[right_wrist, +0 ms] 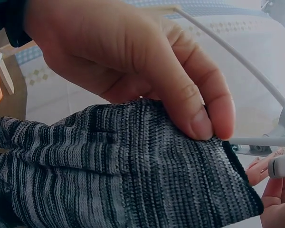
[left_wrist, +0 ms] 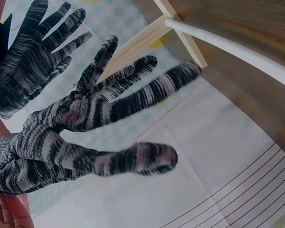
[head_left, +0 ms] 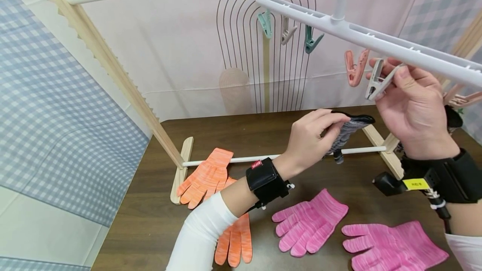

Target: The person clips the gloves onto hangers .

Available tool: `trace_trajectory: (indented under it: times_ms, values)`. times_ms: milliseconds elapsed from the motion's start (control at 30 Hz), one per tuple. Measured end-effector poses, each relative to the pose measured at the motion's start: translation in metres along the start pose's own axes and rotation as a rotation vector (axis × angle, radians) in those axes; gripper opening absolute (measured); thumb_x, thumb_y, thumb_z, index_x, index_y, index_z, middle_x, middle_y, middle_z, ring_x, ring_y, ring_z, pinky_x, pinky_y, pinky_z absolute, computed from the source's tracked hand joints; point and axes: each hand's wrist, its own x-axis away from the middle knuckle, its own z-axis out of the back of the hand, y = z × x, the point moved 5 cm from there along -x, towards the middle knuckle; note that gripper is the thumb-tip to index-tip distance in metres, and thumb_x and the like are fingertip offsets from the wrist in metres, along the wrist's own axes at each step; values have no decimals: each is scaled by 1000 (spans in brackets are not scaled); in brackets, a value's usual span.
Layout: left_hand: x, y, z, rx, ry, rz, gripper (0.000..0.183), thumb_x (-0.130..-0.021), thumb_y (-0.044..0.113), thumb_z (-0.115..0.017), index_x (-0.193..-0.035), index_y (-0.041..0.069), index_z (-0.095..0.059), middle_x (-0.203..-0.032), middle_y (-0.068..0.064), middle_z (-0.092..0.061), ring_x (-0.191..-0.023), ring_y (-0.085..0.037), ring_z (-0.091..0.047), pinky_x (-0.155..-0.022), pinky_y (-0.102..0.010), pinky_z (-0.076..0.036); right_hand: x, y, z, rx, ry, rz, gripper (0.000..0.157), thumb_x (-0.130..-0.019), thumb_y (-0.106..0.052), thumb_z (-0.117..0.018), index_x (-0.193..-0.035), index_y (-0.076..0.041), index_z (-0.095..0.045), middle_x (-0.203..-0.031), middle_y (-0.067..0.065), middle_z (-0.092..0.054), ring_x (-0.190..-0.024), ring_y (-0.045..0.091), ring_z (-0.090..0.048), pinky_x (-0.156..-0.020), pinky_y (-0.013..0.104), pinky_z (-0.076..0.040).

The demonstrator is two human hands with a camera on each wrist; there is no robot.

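A black-and-grey striped knit glove dangles by its cuff from my left hand, pinched between thumb and fingers. Its fingers hang loose in the left wrist view. The right wrist view shows its cuff with a dark hem, close to the hanger. Up under the white hanger bar, my right hand holds a light grey clothespin between thumb and fingers. Beside that clothespin hangs a pink one. A second striped glove appears at the upper left in the left wrist view.
Two orange gloves lie at left on the dark wooden table, partly under my left arm. Two pink gloves lie in front. Green and grey clothespins hang farther along the bar. A wooden rack frames the space.
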Motion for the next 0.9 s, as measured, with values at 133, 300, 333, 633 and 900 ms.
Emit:
trace_trajectory:
  times_ms: [133,300,333,633,900]
  values:
    - [-2,1,-1,-6,-7,13,18,-87,18,-54,-100,13,-66,-93,5,-65,-86,1,-56,-78,-4,-37,0,0,1,2,3,15,22,-88,10,-34,-97,19,-53,-92,29,-59,-101,38,-54,-87,40,-42]
    - [-3,1,-1,-30,-13,39,25,-86,21,-56,-109,10,-60,-95,4,-64,-75,2,-50,-68,-6,-36,0,0,1,4,6,36,23,-87,13,-34,-99,19,-53,-91,28,-59,-99,38,-55,-83,39,-43]
    - [-3,1,-1,-37,-10,43,26,-86,22,-56,-109,10,-60,-96,4,-64,-75,1,-50,-68,-6,-36,0,0,1,2,11,41,23,-87,13,-34,-99,18,-53,-91,28,-59,-98,38,-55,-82,39,-44]
    - [-8,0,-4,-57,6,80,21,-86,24,-56,-102,10,-60,-95,3,-66,-83,-3,-59,-71,-9,-40,1,1,3,0,14,51,26,-84,18,-35,-103,19,-52,-89,27,-59,-93,36,-56,-83,39,-45]
    - [-12,1,-6,-90,-17,70,21,-90,21,-50,-106,12,-61,-94,7,-65,-77,0,-56,-65,-8,-38,2,2,4,34,29,83,27,-84,19,-35,-106,20,-49,-91,28,-58,-91,36,-57,-79,38,-48]
